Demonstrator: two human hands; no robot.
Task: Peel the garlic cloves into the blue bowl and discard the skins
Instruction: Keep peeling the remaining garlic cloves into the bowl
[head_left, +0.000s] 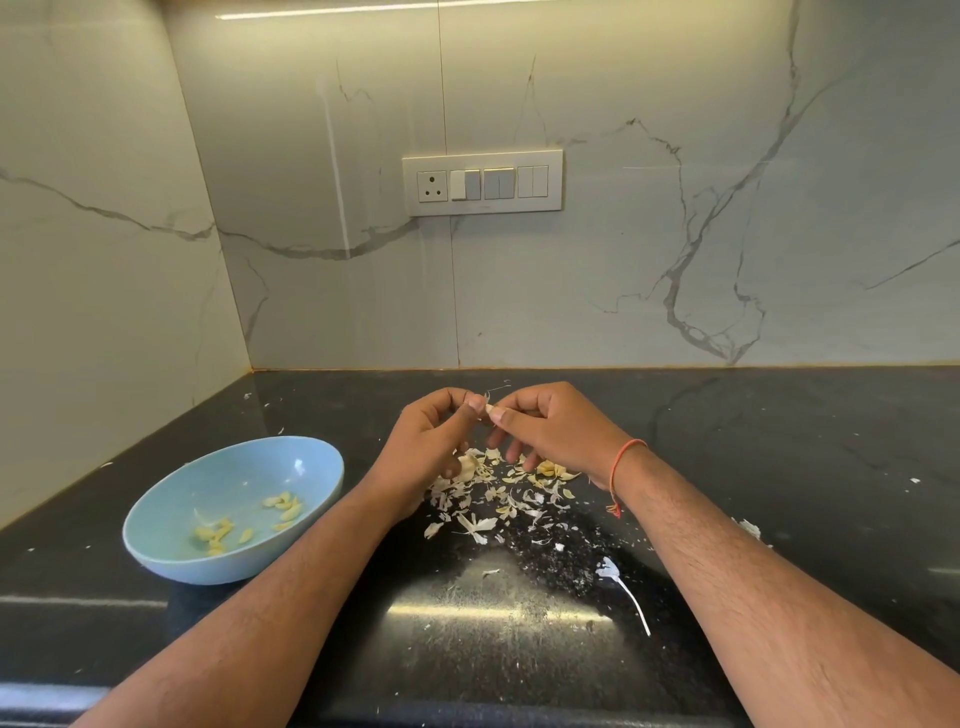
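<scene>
Both forearms reach out, left hand (434, 434) and right hand (550, 428) fingers (497, 414) pinching one garlic clove (489, 409).

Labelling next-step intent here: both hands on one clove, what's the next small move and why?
Probably finish stripping the skin. Both the left hand and right hand pinch the garlic clove above the skin pile, and papery skin still shows on it. The blue bowl to the left holds only peeled cloves, so dropping it in seems premature.

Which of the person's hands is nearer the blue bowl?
Left. The left hand is just right of the blue bowl; the right hand lies farther right, beyond it.
</scene>
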